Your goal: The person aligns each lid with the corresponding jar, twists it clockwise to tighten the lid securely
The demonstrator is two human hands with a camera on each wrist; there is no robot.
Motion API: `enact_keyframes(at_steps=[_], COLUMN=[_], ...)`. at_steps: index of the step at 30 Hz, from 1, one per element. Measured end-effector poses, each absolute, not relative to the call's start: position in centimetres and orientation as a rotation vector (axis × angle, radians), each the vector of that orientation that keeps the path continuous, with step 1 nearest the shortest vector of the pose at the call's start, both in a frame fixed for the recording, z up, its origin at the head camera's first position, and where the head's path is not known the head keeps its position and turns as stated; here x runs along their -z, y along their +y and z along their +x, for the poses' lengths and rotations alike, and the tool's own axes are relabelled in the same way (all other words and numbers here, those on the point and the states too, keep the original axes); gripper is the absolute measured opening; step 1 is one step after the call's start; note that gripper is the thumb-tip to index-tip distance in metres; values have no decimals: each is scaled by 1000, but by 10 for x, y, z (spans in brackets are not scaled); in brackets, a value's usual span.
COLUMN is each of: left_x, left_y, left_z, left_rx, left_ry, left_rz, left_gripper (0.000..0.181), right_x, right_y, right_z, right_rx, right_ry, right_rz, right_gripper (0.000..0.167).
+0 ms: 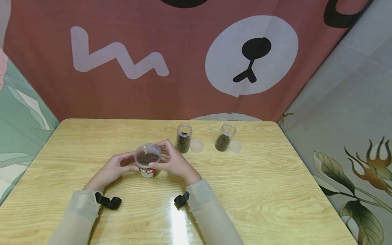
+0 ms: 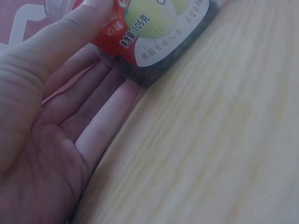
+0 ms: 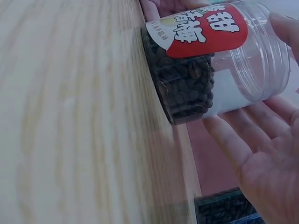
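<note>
Left grip (image 1: 113,170): held jar (image 1: 147,171) between thumb and fingers
Right grip (image 1: 175,161): held its opposite side
Jar: stood upright on surface (image 1: 275,190)
Beans (image 1: 147,158): part-filled, likely spillable
Handling: probably light, stiff, slick; label (image 3: 210,32) suited holding

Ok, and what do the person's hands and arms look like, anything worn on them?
The left hand and right hand are ungloved. The left sleeve and right sleeve are long and pale beige. A small black device sits at the left wrist, a similar one at the right; I see no cables.
</note>
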State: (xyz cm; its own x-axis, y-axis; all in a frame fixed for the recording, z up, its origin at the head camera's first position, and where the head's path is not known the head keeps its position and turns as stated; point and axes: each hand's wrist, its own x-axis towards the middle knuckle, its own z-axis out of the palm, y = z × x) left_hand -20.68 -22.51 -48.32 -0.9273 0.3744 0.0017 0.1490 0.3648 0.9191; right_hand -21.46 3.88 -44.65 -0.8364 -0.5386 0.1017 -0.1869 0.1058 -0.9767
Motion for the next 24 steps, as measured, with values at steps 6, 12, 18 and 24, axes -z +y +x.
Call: enact_keyframes(at_steps=[6,12,18,24], left_x=[484,481,479,477], left_y=[-225,-226,-227,-225], left_z=[-207,-206,-205,-204], left_rx=[-1608,-1600,-1578,-1568], left_ry=[2409,2413,2425,2433], left_rz=[485,475,462,454], left_gripper=[61,62,63,63], right_x=[448,447,446,449], right_y=[40,42,42,42], right_z=[-215,-217,-219,-218], right_rx=[1753,1723,1743,1761], right_ry=[2131,2082,2036,2048], right_rz=[-710,-769,-741,-713], right_gripper=[77,73,71,71])
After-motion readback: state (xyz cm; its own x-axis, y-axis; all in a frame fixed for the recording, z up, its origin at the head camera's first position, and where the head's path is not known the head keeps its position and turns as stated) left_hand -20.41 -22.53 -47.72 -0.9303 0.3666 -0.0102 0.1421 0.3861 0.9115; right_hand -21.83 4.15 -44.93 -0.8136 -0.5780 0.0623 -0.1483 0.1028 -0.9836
